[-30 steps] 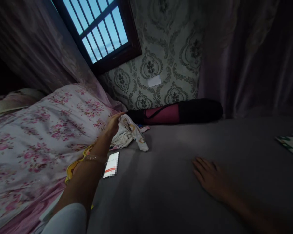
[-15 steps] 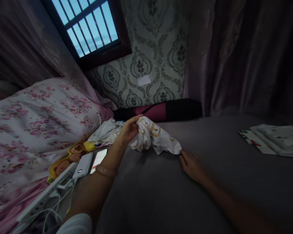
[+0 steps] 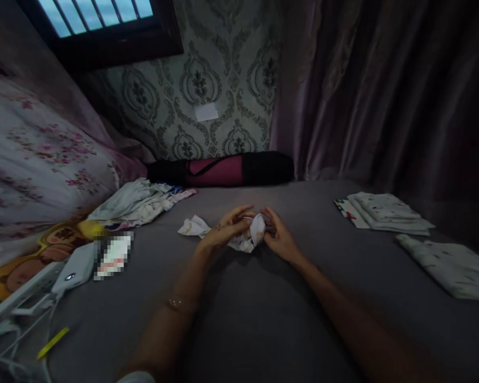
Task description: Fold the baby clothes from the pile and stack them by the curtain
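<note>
A crumpled white cloth (image 3: pixel 247 239) with a yellowish print lies bunched on the grey bed sheet, one loose end sticking out to the left. Over its middle, my left hand (image 3: pixel 232 226) grips it, fingers curled toward the right. My right hand (image 3: pixel 278 234) closes on the bunch from the right side, with its fingertips curved against the fabric. Folds hide parts of the fingers. Whether the cloth is a garment cannot be made out.
Folded cloths (image 3: pixel 387 213) are stacked at the right, with another folded cloth (image 3: pixel 451 266) nearer. Loose clothes (image 3: pixel 139 202) heap at the left. A power bank (image 3: pixel 74 268), cables, a power strip (image 3: pixel 27 295) and a yellow strip (image 3: pixel 52 343) lie front left. Behind sits a black-and-maroon bag (image 3: pixel 219 170).
The cloth, stretched between my hands before, is now bunched lower on the bed. My right hand has come in close to my left. The view has swung right, showing another folded cloth.
</note>
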The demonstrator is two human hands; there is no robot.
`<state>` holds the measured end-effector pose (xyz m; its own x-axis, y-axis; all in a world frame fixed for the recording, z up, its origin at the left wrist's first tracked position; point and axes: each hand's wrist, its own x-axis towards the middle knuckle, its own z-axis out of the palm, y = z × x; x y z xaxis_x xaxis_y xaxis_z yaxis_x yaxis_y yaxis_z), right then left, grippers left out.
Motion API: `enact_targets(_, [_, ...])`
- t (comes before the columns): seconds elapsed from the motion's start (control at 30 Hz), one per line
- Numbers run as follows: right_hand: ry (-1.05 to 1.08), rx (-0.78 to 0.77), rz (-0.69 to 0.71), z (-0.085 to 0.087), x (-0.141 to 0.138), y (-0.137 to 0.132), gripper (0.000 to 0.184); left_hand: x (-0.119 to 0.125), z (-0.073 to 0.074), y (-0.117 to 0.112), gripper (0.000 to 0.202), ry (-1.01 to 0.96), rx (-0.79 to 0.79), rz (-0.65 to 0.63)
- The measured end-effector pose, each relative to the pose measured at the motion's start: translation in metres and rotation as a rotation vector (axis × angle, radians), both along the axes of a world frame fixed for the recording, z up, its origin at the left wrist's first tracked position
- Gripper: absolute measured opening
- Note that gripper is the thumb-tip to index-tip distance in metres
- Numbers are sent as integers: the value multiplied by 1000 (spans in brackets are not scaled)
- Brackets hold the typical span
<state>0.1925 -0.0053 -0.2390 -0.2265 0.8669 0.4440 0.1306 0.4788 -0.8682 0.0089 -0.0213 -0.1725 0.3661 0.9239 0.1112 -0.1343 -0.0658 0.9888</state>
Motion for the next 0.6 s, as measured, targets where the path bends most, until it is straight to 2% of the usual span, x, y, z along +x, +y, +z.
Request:
enact_targets(0.07, [12, -62, 57, -1, 2, 1, 63, -3, -4, 1, 48, -14, 19, 76])
enact_targets(0.13, [-9, -113, 89, -4, 3, 2, 49, -9, -6, 1, 47, 1, 41, 96])
enact_targets(0.27, [-83, -166, 59, -4, 1, 4, 21, -22, 1, -2, 43, 177, 102, -2])
enact_targets(0.43, [-143, -284, -3, 14, 7, 2, 23, -41, 18, -10, 28, 472, 127, -195])
enact_targets(0.53, [-226, -477, 30, 24, 10, -4, 32, -53, 20, -12, 28, 606, 124, -320])
enact_targets(0.6, [-327, -618, 71, 23, 6, -9, 37, -56, 17, -13, 31, 667, 143, -362])
